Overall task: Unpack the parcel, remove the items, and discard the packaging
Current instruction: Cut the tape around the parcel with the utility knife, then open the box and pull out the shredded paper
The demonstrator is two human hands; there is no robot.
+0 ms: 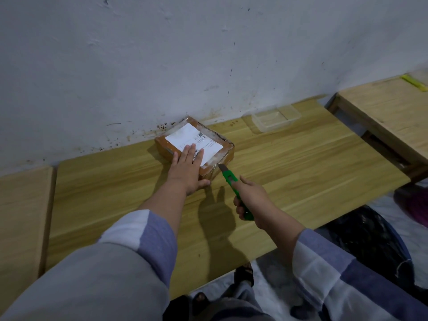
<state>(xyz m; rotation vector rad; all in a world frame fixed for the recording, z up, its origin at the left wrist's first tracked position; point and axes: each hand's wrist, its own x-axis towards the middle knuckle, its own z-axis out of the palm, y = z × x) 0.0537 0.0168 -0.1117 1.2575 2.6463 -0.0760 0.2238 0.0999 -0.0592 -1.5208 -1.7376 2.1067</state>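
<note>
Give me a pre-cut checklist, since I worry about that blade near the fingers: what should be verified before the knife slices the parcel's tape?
1. Parcel held steady: ok, the left hand lies flat on its label, thumb against the near side.
2. Knife gripped firmly: ok, the right hand is closed round the green handle.
3. Blade out: ok, a short tip shows, at the parcel's near right corner.
4. Left fingers clear of the cut line: cannot tell; the thumb sits close to the blade tip.
5. Parcel flat on the table: ok.
6. Blade depth safe for the contents: cannot tell, the inside is hidden.
</note>
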